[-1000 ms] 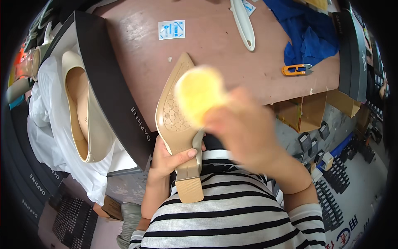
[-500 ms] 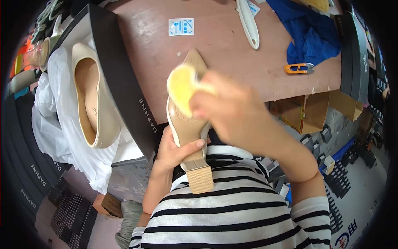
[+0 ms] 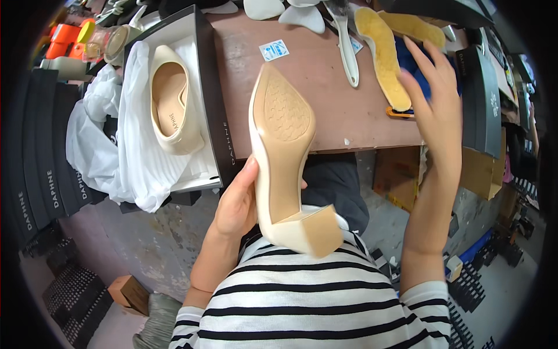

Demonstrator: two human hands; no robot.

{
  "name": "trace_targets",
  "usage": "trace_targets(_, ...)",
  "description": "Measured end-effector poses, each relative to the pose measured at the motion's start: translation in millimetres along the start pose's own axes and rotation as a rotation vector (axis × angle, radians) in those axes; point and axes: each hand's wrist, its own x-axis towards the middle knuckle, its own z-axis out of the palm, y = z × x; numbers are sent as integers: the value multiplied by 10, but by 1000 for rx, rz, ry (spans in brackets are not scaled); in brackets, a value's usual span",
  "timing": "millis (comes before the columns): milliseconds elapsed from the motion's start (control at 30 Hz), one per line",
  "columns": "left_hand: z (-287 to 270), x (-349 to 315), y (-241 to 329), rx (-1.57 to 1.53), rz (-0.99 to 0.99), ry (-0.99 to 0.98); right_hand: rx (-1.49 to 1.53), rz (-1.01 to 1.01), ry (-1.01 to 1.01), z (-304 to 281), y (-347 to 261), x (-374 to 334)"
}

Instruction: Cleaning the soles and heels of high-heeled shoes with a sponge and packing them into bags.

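My left hand [image 3: 237,200] grips a cream high-heeled shoe [image 3: 285,157] by its side, sole up, pointed toe away from me, block heel towards my shirt. The textured tan sole faces me. Fingers behind the shoe are mostly hidden. My right hand [image 3: 431,87] is raised at the right of the table, fingers spread, holding nothing. Just left of it lies a yellow fleecy insole-shaped pad [image 3: 383,61], partly over the orange thread snips [image 3: 400,113]. A matching cream shoe [image 3: 172,104] lies in the open black shoe box [image 3: 215,102] on white tissue paper [image 3: 142,128].
A white-handled brush [image 3: 347,58] and a small blue-and-white packet [image 3: 274,50] lie on the pinkish table [image 3: 343,128]. Blue cloth [image 3: 419,72] is behind my right hand. Black boxes [image 3: 46,145] stand at left, another box [image 3: 478,107] at right. Jars [image 3: 104,43] sit far left.
My right hand has let go of the yellow pad, now on the table, and moved right and away from the shoe. The shoe has tilted, its heel swinging right. The view has shifted.
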Motion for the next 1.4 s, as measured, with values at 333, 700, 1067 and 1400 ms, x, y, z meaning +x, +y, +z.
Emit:
trace_targets(333,408,-177,341,-10,153,-5,134,-360,-87,-61,-988,-829)
trace_targets(700,-442,-233,1048,470,502,652,1341,465,-89,631,-646,-737)
trace_targets(1067,-816,141,1211,583,137,528,1030,323,-149,535,-629,-606)
trace_targets(1400,343,-355,601,-224,566,336,971,115,147,116,-754,-850)
